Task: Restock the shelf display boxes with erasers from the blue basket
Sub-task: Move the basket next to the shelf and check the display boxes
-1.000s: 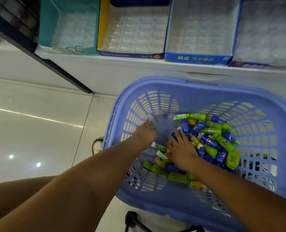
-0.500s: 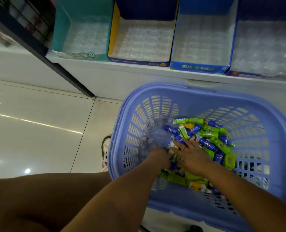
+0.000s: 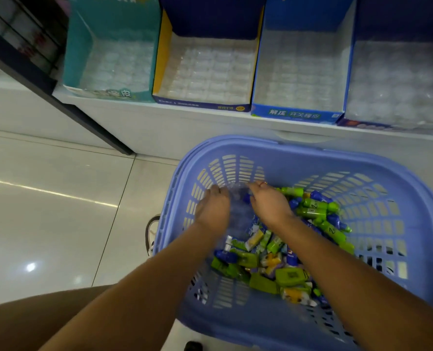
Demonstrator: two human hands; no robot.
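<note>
2 edges of a clear plastic tray (image 3: 238, 214) are gripped, by left hand (image 3: 211, 211) and right hand (image 3: 270, 203), in the blue basket (image 3: 311, 154) beside the erasers (image 3: 284, 264).

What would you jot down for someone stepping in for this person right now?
Hands: left hand and right hand are both in the blue basket, holding opposite edges of a clear plastic tray.
Erasers: green, blue and yellow, piled loose in the basket.
Shelf: teal box, yellow-edged box, blue box and dark blue box show only empty clear inserts.
Done: nothing restocked yet.
Left: fill all four boxes.
</note>
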